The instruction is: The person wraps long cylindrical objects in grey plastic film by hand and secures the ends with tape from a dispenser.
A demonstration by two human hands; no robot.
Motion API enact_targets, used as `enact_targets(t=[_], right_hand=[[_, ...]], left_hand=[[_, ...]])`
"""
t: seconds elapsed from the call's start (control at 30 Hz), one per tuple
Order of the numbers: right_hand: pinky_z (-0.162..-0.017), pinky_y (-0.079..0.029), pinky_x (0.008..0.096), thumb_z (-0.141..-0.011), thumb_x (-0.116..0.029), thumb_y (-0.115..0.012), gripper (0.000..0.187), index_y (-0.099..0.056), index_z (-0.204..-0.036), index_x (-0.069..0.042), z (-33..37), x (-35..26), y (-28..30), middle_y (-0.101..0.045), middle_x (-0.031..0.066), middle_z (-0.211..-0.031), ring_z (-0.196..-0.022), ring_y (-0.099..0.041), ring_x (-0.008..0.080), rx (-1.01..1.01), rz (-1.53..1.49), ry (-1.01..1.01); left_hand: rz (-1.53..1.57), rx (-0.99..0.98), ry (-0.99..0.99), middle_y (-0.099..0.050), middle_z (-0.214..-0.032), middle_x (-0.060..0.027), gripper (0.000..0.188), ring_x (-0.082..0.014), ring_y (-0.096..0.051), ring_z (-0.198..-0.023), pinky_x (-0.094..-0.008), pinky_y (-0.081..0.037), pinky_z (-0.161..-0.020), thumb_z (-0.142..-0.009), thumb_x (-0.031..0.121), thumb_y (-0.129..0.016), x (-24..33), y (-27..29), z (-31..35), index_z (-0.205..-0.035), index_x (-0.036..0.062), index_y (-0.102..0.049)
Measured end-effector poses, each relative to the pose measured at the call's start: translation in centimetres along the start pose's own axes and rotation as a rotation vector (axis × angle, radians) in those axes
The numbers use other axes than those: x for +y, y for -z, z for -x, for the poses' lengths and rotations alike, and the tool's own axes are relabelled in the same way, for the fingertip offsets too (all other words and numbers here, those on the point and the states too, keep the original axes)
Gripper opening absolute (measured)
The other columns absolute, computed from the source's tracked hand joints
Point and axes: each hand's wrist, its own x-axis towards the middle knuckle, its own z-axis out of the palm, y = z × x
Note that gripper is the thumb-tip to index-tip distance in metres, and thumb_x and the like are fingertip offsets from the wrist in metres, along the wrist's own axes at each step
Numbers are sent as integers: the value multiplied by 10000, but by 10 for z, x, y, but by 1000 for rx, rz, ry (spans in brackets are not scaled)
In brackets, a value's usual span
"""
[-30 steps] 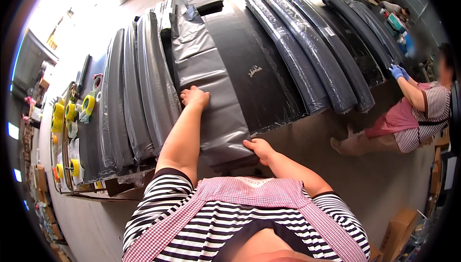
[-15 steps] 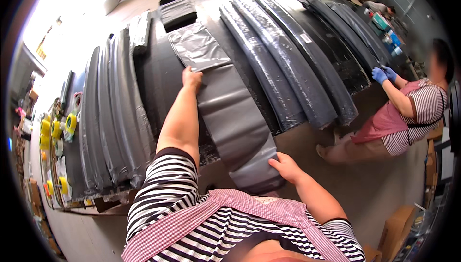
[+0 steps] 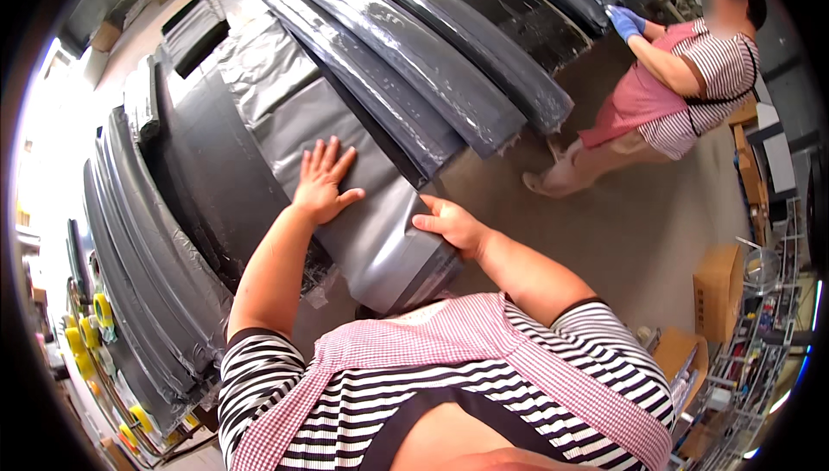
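Observation:
A long grey plastic sheet (image 3: 302,121) runs from the far side of the table toward me, its near end hanging by my apron. My left hand (image 3: 322,186) lies flat on it with the fingers spread. At the sheet's right edge, my right hand (image 3: 453,225) is closed on the plastic, thumb on top and the other fingers partly hidden. The far part of the sheet is wrinkled and shiny. Beyond that end sits a dark folded bundle (image 3: 194,32).
Long film-wrapped rolls (image 3: 406,61) lie right of the sheet; several dark rolls (image 3: 142,238) lie left. Yellow tape rolls (image 3: 89,331) hang at the left edge. A co-worker (image 3: 661,95) with blue gloves stands at right. Cardboard boxes (image 3: 717,294) stand lower right.
My left hand has left the sheet's left edge and come nearer, now flat on its surface. My right hand still grips the right edge. The view has turned to the right.

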Motion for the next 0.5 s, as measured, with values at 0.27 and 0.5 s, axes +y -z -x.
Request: enact_targets(t=[0.27, 0.5], right_hand=[[-862, -489, 315, -899, -145, -655, 357, -544, -1200, 12, -64, 34, 25, -653, 80, -1069, -968, -596, 141, 384, 719, 120], [-751, -533, 394, -764, -207, -758, 321, -648, -1053, -118, 8, -36, -19, -648, 85, -927, -859, -659, 281, 577, 1508, 503]], left_hand=[[-143, -89, 195, -126, -1643, -117, 966, -339, -93, -1512, -498, -112, -1210, -787, 707, -607, -112, 36, -48, -1566, 275, -235], [-277, 297, 95, -450, -1453, -161, 482, -343, -465, -1283, -429, -404, -1044, -786, 196, -745, -62, 32, -25, -1254, 156, -637]])
